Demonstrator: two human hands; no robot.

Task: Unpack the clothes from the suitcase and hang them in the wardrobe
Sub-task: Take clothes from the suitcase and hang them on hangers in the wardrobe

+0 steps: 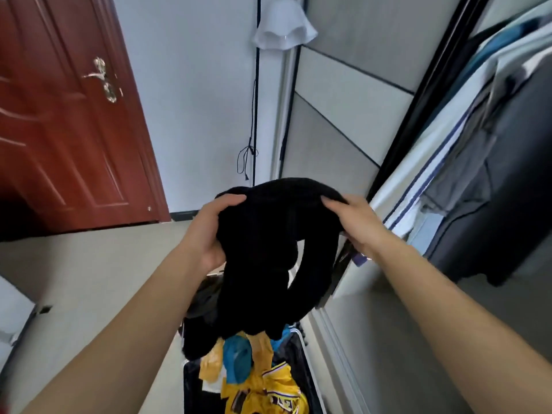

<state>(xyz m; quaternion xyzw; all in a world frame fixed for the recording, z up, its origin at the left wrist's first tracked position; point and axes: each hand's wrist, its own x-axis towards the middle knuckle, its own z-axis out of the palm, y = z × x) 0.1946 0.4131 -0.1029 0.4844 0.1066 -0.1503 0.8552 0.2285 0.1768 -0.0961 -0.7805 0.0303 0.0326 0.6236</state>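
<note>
Wardrobe (493, 174) stands open with clothes hanging. Low beside it lies the suitcase (191, 383), part full. Also beside the wardrobe, the black garment (268, 249) hangs bunched, gripped by left hand (209, 231) and right hand (355, 225); better to find its shoulders before hanging.

Black garment (268, 249) hides most fingers of left hand (209, 231) & right hand (355, 225) where they grip its top. It also covers the far part of the suitcase (191, 383) below. Suitcase's near end is cut off by the bottom edge, along w/ the lettering on a yellow jersey (268, 392). Small purple item (360, 259) under right hand: can't tell what. Hanging clothes (493, 144), right of frame, blurred & cropped. Door (59, 130) cropped at left.
</note>
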